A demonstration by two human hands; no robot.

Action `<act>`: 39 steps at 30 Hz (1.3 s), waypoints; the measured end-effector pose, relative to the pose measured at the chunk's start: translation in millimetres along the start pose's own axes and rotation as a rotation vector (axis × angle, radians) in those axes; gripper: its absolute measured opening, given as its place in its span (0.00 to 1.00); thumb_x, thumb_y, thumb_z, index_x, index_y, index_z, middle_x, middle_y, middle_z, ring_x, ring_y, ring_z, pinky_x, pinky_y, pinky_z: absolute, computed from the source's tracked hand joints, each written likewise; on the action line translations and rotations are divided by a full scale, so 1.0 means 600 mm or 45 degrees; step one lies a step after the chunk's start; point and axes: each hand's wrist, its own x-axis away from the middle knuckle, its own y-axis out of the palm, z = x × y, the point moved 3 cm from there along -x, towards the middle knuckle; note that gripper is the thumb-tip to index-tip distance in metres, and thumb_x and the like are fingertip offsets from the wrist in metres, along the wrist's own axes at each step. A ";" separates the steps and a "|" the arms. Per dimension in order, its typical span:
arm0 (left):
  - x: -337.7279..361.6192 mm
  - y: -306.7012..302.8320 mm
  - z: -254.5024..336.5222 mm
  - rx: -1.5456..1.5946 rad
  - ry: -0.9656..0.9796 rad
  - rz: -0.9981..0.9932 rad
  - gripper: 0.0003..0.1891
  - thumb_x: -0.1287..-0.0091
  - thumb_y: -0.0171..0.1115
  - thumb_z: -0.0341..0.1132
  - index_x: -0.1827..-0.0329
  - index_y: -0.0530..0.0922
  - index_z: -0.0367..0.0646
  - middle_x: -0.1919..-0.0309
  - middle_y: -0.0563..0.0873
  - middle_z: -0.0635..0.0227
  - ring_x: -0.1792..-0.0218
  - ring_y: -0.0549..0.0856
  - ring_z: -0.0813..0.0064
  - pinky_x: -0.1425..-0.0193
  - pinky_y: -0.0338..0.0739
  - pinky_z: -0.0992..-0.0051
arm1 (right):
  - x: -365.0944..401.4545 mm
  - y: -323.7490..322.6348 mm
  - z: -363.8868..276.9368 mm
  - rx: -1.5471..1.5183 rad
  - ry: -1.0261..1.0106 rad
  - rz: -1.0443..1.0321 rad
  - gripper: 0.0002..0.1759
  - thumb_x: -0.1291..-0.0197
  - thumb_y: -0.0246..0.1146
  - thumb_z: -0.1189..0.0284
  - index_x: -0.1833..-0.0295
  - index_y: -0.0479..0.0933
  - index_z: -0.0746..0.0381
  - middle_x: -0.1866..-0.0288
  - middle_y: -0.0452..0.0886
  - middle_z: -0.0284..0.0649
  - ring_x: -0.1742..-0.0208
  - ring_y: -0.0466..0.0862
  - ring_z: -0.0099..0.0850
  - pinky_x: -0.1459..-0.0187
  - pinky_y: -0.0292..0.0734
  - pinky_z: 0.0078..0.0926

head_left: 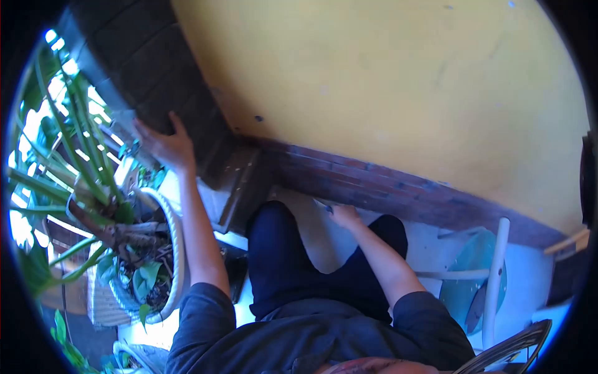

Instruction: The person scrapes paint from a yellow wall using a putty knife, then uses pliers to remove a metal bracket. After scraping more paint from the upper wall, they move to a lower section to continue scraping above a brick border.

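My left hand [167,144] is raised at the edge of a dark brick pillar [149,62], fingers and thumb spread; it looks to be resting on the pillar's edge, though contact is hard to make out. Between my knees and the wall, my right hand [346,216] is closed around a small thin tool [321,204] with a dark handle and a narrow, pale end pointing up and left. Its exact kind is too small to tell. Near that hand runs the reddish brick strip [374,181] along the foot of the yellow wall [386,81].
A large white woven-look pot [177,249] with a leafy plant [93,168] stands to my left, close to my forearm. A ledge [240,187] juts out at the pillar's base. On the right are a white-legged frame [496,274] and a teal round object [464,274].
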 end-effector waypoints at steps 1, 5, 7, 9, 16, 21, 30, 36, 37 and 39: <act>-0.004 0.004 0.010 0.001 0.000 0.033 0.46 0.31 0.73 0.49 0.19 0.59 0.32 0.26 0.71 0.37 0.27 0.73 0.38 0.25 0.70 0.46 | -0.021 0.021 0.029 0.200 0.058 -0.048 0.17 0.33 0.60 0.62 0.48 0.88 0.58 0.49 0.91 0.45 0.47 0.91 0.46 0.36 0.77 0.57; -0.002 0.010 0.005 -0.060 0.035 0.059 0.49 0.34 0.75 0.52 0.19 0.61 0.31 0.27 0.73 0.39 0.28 0.75 0.39 0.26 0.72 0.46 | 0.008 0.101 0.053 0.313 0.121 -0.126 0.18 0.34 0.62 0.62 0.46 0.88 0.57 0.47 0.91 0.45 0.41 0.89 0.44 0.31 0.69 0.60; 0.006 0.003 0.004 -0.078 0.048 0.072 0.49 0.34 0.75 0.53 0.20 0.61 0.30 0.27 0.73 0.39 0.29 0.75 0.40 0.26 0.72 0.46 | 0.047 0.099 0.058 0.108 0.124 -0.132 0.18 0.34 0.62 0.61 0.47 0.88 0.58 0.47 0.91 0.46 0.41 0.89 0.45 0.31 0.70 0.60; 0.003 0.005 0.008 -0.120 0.098 0.086 0.49 0.34 0.75 0.53 0.21 0.62 0.29 0.28 0.74 0.38 0.29 0.76 0.40 0.26 0.72 0.47 | 0.056 0.099 0.054 -0.126 0.185 -0.194 0.19 0.33 0.63 0.59 0.47 0.87 0.59 0.48 0.91 0.47 0.45 0.90 0.47 0.33 0.73 0.59; 0.004 0.015 0.004 -0.137 0.172 0.087 0.48 0.35 0.77 0.51 0.25 0.64 0.23 0.31 0.75 0.34 0.32 0.77 0.36 0.28 0.75 0.47 | 0.037 0.060 0.006 -0.473 0.234 -0.177 0.22 0.35 0.62 0.57 0.51 0.87 0.65 0.50 0.90 0.53 0.49 0.90 0.51 0.47 0.84 0.51; 0.007 0.021 -0.008 -0.203 0.208 0.102 0.52 0.38 0.78 0.57 0.25 0.64 0.23 0.35 0.78 0.35 0.37 0.80 0.38 0.35 0.78 0.45 | 0.043 0.042 -0.006 -0.597 0.333 -0.087 0.20 0.35 0.62 0.59 0.51 0.88 0.65 0.50 0.90 0.53 0.49 0.91 0.50 0.49 0.85 0.50; 0.073 -0.070 0.158 0.567 -0.121 -0.689 0.57 0.34 0.71 0.63 0.16 0.54 0.31 0.21 0.64 0.40 0.20 0.66 0.47 0.18 0.60 0.48 | 0.032 0.050 -0.023 -0.597 0.262 -0.081 0.24 0.35 0.61 0.55 0.53 0.88 0.66 0.52 0.91 0.53 0.50 0.91 0.50 0.49 0.85 0.50; 0.434 -0.141 0.315 0.634 0.667 -2.895 0.45 0.27 0.59 0.64 0.19 0.63 0.38 0.30 0.79 0.47 0.31 0.79 0.48 0.25 0.70 0.51 | 0.042 0.032 -0.029 -0.673 0.265 -0.124 0.23 0.35 0.60 0.58 0.51 0.88 0.67 0.52 0.90 0.55 0.51 0.91 0.52 0.49 0.85 0.50; 0.452 -0.141 0.312 0.453 0.768 -2.800 0.42 0.25 0.60 0.62 0.21 0.66 0.37 0.32 0.81 0.48 0.34 0.82 0.48 0.27 0.73 0.54 | 0.039 0.032 -0.023 -0.676 0.252 -0.080 0.23 0.34 0.59 0.58 0.51 0.87 0.67 0.53 0.90 0.55 0.52 0.91 0.53 0.50 0.85 0.51; 0.416 -0.149 0.323 0.420 0.571 -2.635 0.35 0.23 0.60 0.58 0.26 0.74 0.36 0.35 0.84 0.50 0.37 0.85 0.49 0.31 0.77 0.58 | 0.038 0.040 -0.035 -0.725 0.239 0.013 0.22 0.33 0.58 0.59 0.50 0.86 0.67 0.55 0.90 0.55 0.54 0.91 0.55 0.50 0.85 0.53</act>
